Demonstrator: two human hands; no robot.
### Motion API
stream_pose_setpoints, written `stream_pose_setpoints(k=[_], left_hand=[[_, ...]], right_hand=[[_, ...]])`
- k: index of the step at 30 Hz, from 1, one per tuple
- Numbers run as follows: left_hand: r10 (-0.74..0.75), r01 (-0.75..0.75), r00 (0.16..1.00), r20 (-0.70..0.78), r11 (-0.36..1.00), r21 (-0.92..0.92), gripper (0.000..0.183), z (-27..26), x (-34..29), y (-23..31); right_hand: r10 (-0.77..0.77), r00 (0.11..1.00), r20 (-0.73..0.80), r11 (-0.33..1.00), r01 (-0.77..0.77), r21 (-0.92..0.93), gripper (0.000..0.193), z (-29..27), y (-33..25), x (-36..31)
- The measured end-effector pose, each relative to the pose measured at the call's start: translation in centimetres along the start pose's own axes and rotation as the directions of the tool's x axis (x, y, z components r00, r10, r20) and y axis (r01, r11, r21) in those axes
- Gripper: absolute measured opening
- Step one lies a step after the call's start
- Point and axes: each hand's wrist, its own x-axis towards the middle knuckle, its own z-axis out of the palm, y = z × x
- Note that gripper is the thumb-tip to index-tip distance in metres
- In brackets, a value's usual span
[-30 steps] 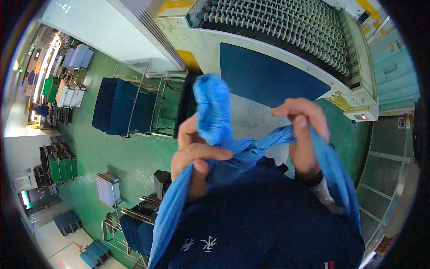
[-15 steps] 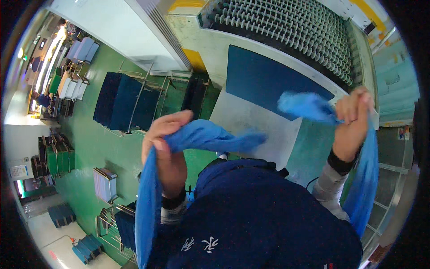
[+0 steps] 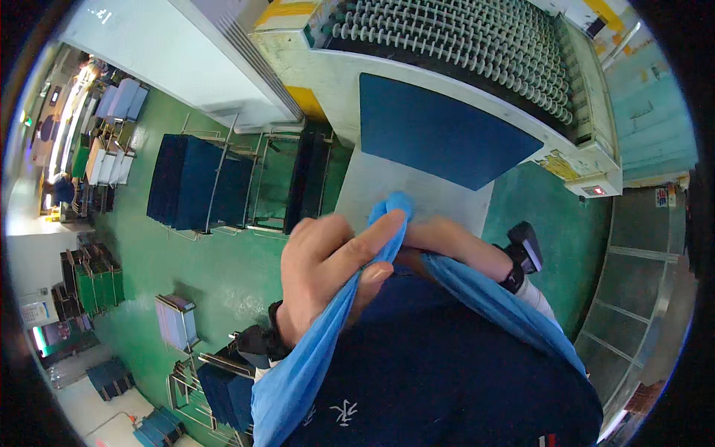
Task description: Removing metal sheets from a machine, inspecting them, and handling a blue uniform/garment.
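Observation:
A long, light-blue cloth strip (image 3: 302, 380) runs up from both sides of my dark blue top (image 3: 454, 357), and its two lengths meet in front of my chest. My left hand (image 3: 320, 261) is closed on the left length, pinching it between thumb and index finger. A bunched bit of the cloth sticks up just beyond the fingertips. My right hand (image 3: 428, 235) reaches across to the same spot, under the right length of cloth. Its fingers are hidden behind the left hand and the cloth, so their grip does not show.
Ahead stands a machine (image 3: 328, 74) with rows of small grey rollers (image 3: 462, 52). A dark blue panel (image 3: 439, 130) leans against its front, over a grey plate (image 3: 387, 179). Racks of dark panels (image 3: 197, 182) stand left on the green floor. My shoe (image 3: 525, 246) shows at right.
Both hands have come inward from wide apart and now meet before my chest. The loose cloth ends, held out separately before, are now crossed or bunched together there.

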Motion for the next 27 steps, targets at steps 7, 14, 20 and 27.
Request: stream_pose_setpoints(k=[7,14,20,27], left_hand=[[0.118,-0.1,0.993,0.011,0.882,-0.461,0.048,3.0,1.3,0.7],[0.372,-0.219,0.906,0.202,0.819,-0.53,0.05,4.0,1.8,0.9],[0.385,-0.179,0.891,0.24,0.784,-0.594,0.048,4.1,2.2,1.2],[0.425,-0.16,0.868,0.256,0.728,-0.667,0.048,4.1,2.0,1.3]], right_hand=[[-0.113,0.872,-0.477,0.755,0.387,0.529,0.047,7.7,6.7,2.4],[-0.383,0.897,-0.223,0.641,0.431,0.635,0.054,1.3,-0.3,2.6],[-0.417,0.892,0.175,0.868,0.334,0.369,0.06,1.3,0.0,2.9],[-0.32,0.943,0.09,0.917,0.284,0.282,0.065,3.1,2.4,2.1]])
